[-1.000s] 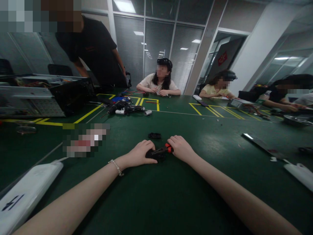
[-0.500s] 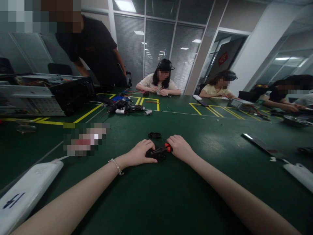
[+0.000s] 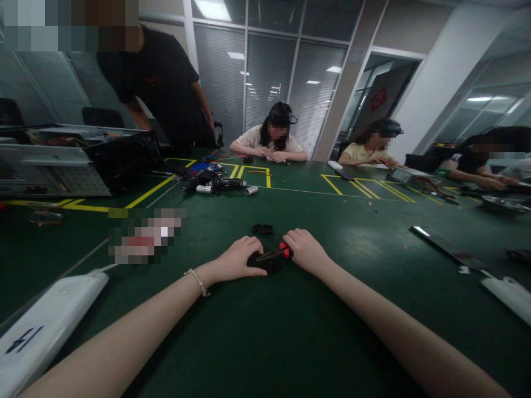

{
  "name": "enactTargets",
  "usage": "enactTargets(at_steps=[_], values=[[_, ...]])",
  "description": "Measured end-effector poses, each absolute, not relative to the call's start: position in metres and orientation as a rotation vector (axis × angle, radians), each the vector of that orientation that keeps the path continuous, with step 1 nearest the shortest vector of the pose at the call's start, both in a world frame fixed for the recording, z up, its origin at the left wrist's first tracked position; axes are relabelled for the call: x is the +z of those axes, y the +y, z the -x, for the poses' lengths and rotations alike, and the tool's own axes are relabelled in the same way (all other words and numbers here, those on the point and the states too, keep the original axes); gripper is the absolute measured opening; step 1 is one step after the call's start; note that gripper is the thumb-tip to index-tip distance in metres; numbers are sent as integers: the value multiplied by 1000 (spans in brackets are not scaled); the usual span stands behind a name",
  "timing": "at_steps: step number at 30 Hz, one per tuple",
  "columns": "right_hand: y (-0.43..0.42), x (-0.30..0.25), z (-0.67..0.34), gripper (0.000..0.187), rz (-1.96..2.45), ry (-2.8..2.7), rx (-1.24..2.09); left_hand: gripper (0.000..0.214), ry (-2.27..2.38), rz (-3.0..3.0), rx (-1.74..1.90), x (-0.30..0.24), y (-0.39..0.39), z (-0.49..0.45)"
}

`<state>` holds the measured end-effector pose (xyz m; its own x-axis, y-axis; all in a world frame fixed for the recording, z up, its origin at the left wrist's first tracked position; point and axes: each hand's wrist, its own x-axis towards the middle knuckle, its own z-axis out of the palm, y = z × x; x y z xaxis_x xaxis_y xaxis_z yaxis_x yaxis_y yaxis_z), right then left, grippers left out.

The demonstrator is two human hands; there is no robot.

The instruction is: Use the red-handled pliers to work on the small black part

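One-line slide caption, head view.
Left hand holding a black part, right hand holding red-handled pliers, on a green table.

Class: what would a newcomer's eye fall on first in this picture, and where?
It would probably land mid-picture, where the left hand holds a black part and, close by, the right hand holds a red-handled tool. Next might come the open computer case at the left edge and the white slab marked in black at lower left.

On tabletop (image 3: 365, 309): pliers (image 3: 272, 255) between left grip (image 3: 240, 257) and right grip (image 3: 306, 251); small part (image 3: 263, 229) just behind; tool pile (image 3: 201, 179) farther back; computer case (image 3: 66, 172) back left; slab (image 3: 58, 320) front left.
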<state>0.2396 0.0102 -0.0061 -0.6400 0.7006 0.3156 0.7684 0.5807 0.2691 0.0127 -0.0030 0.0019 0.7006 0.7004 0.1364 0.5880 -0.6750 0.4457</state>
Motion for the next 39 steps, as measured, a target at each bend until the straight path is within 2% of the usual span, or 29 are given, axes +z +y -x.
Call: enactTargets(at_steps=[39], values=[[9,-6,-239,15,1240,-2632,-612,36,1003,-2535,444,2,-2,-13]])
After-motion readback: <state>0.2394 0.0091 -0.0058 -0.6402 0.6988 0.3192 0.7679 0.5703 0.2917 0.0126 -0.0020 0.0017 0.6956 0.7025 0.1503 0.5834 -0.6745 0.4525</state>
